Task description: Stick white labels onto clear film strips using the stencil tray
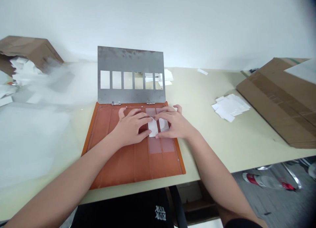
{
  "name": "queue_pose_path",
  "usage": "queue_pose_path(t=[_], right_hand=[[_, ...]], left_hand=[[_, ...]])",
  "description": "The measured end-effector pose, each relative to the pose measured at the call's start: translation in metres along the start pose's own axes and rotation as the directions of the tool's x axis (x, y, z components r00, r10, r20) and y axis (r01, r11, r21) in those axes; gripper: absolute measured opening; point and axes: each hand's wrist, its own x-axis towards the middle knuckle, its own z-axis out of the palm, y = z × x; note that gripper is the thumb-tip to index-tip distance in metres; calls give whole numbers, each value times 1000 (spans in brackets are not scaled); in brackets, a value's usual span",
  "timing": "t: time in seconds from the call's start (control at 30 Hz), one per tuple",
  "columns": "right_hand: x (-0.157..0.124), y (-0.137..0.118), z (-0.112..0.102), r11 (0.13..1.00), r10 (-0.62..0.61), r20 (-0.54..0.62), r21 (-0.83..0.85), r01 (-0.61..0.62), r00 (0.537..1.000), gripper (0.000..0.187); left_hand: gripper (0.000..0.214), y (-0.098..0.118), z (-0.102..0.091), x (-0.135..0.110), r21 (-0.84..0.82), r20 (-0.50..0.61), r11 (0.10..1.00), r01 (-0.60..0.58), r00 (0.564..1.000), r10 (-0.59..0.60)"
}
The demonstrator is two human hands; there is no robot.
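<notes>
Since the white card (153, 128) toward the board's (120, 168) right edge seems light and flimsy, left hand (131, 127) and right hand (178, 124), fingertips apart, sensibly touch its edges.

The lid (130, 61) looks like dull metal, the cards (153, 128) smooth paper.

From out here I see a reddish-orange board (120, 164), a grey plate (130, 96) smudged darker along its top, white cards (153, 127), a pale-yellow worktop (243, 136) and a brown carton (293, 96) banded darker brown.
</notes>
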Motion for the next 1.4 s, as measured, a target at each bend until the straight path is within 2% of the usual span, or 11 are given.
queue_pose_path(t=[0.2,0.3,0.4,0.53,0.67,0.8,0.87,0.93,1.13,1.3,1.4], right_hand=[[0,-1,-1,1000,5,1,1,-5,1000,60],[-1,-4,-4,1000,-2,33,2,2,999,77],[-4,-10,-6,1000,9,114,-17,-7,993,98],[-6,-16,-4,996,64,192,-79,-49,979,105],[-6,-16,-3,998,48,148,-50,-41,988,87],[-6,-15,-2,1000,12,57,-22,-11,998,55],[-5,-15,-1,1000,-5,19,-13,5,1000,48],[-4,-15,-1,1000,-20,-5,-9,20,1000,43],[-3,-14,-1,999,-40,-47,10,41,998,20],[-3,-14,-4,992,-51,-41,111,55,998,29],[-3,-13,-2,989,-62,-65,132,70,996,25]], left_hand=[[38,0,0,0,7,6,1000,-3,1000,3],[37,1,-1,1,6,11,1000,-5,1000,4],[36,1,-1,0,12,20,1000,-11,1000,10],[34,1,-2,0,22,17,1000,-21,1000,21],[37,3,-5,0,19,36,999,-26,999,25],[70,3,-8,2,-21,81,999,-44,996,46],[80,3,-8,2,-25,86,998,-53,995,55],[77,2,-7,2,-12,74,998,-56,996,57],[50,3,-5,1,-2,56,999,-40,998,40],[48,5,-6,3,-24,62,999,-29,998,30],[47,5,-6,3,-26,58,999,-25,998,27]])
